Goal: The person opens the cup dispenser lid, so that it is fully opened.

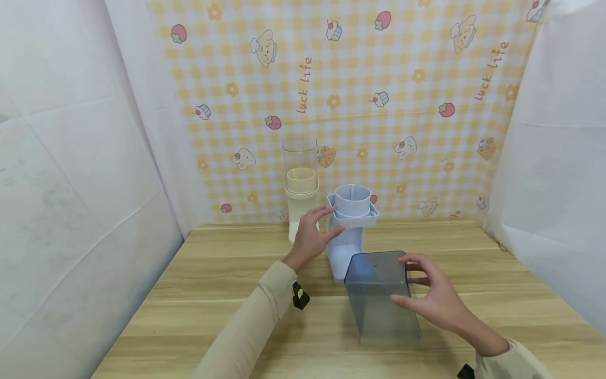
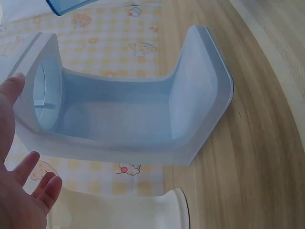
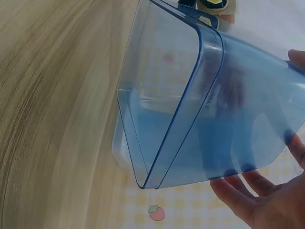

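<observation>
A light-blue dispenser stand (image 1: 347, 239) with a round cup (image 1: 352, 200) in its square top tray stands upright on the table. My left hand (image 1: 312, 234) is at the tray's left side, a fingertip touching it; in the left wrist view some of its fingers (image 2: 47, 188) are loose and apart from the stand. My right hand (image 1: 433, 292) grips a clear bluish-grey square container (image 1: 379, 295), thumb on one side and fingers on the other. The container's closed end faces up, and its open rim (image 3: 198, 71) points toward the table. It is in front of the stand.
Behind my left hand stands a cream dispenser (image 1: 303, 197) with a clear round cylinder on top. A checked cloth (image 1: 360, 126) hangs along the back edge of the wooden table (image 1: 227, 273). White sheets (image 1: 76, 158) hang on both sides.
</observation>
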Tool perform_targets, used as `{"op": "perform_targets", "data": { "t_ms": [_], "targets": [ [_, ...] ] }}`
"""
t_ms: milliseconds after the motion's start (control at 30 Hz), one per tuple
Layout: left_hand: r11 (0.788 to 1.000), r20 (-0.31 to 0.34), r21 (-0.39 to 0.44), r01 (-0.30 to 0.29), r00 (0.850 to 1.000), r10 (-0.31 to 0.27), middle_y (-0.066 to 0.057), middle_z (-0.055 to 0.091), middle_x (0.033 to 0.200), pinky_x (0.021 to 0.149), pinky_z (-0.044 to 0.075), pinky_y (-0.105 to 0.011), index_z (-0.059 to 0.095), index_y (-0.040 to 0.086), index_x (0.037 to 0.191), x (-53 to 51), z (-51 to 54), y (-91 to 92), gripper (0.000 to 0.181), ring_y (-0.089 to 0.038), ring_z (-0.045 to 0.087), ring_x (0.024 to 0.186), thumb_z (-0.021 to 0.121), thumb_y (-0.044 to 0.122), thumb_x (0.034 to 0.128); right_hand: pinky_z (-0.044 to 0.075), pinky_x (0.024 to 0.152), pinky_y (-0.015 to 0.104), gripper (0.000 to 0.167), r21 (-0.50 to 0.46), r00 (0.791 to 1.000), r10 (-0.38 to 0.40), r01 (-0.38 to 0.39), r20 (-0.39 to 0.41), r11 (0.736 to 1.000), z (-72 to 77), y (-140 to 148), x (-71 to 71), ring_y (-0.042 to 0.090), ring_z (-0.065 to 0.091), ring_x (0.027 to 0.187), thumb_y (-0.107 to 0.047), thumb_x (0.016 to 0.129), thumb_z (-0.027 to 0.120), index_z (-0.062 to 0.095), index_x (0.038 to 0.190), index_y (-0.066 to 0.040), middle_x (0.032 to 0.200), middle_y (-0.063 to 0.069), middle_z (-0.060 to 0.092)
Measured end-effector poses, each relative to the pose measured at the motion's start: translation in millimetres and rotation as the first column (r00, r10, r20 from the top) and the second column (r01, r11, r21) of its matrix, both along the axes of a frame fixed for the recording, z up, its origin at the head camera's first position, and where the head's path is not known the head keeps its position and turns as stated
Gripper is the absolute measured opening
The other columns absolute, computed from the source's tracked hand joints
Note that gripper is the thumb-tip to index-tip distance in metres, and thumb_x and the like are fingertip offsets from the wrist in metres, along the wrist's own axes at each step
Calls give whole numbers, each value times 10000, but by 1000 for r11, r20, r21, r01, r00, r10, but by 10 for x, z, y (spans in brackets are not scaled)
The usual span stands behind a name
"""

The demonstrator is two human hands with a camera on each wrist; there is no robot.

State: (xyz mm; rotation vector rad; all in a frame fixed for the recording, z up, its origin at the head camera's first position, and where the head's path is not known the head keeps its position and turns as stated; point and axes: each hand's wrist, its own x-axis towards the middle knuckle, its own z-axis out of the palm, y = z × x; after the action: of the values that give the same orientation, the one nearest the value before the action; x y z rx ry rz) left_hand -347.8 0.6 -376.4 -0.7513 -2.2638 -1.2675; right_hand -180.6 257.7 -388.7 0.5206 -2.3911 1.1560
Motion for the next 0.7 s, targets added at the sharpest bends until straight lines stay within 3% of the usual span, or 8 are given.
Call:
{"op": "perform_targets", "data": {
  "t_ms": [167,367,700],
  "targets": [
    [999,5,-36,3,1000,-3,-69,599,1367,1120,305,-493,642,149,1325,-69,25,-1,541,-232,502,1306,791,351,846,552,815,339,665,23,1000,-19,19,21,1000,-42,29,-60,71,526,1097,-160,721,897,538,1281,-154,1262,-18,532],
    [999,37,-52,-3,999,5,-44,601,1371,1107,340,-468,625,187,1348,-145,25,19,541,-220,509,1302,773,368,860,553,813,345,654,16,1000,-16,16,16,1000,-74,42,-88,110,537,1096,-168,725,896,544,1276,-147,1262,4,540],
    [997,53,-68,-22,998,25,-47,599,1375,1080,394,-425,614,200,1362,-222,29,38,548,-226,518,1301,768,366,864,551,823,328,645,-9,1000,-2,3,19,1000,-84,62,-113,28,498,1115,-146,748,879,539,1297,-126,1294,42,533]
  ]
}}
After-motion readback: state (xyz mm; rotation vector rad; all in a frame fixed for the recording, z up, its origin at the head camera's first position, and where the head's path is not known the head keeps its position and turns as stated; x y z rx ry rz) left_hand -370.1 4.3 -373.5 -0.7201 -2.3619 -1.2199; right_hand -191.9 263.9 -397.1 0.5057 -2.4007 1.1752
